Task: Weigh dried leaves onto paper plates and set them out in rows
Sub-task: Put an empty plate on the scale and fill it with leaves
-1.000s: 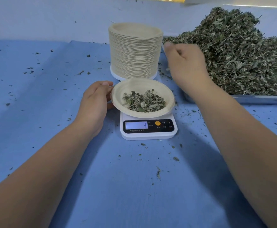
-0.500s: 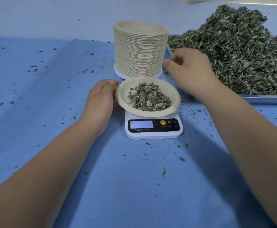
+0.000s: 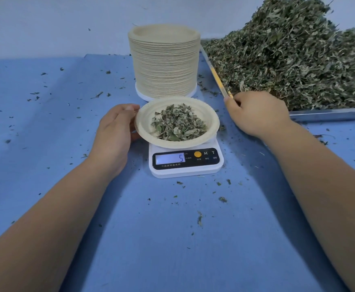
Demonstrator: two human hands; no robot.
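Blue sheeting covers the worktop (image 3: 172,239), scattered with leaf crumbs (image 3: 199,218), and a pale wall (image 3: 46,28) rises behind it. A white digital scale (image 3: 185,167) stands mid-worktop. On the scale sits a paper plate (image 3: 146,133) holding a small mound of dried leaves (image 3: 178,125). Just behind the scale stands a tall stack of paper plates (image 3: 165,64). To the right of the scale and behind it, a metal tray (image 3: 330,113) carries a big heap of leaves (image 3: 288,60).

The left hand (image 3: 114,131) is left of the scale, its grip curved round the plate's left rim. The right hand (image 3: 258,112) is right of the scale at the tray's near corner, fingers curled in. Whether that grip has hold of anything cannot be told.

Half a second ago the scale's display (image 3: 170,158) read 4; it reads 5 now. The right hand was then up behind the plate, near the stack, and has since drawn off to the tray's corner. The left hand has stayed at the rim.
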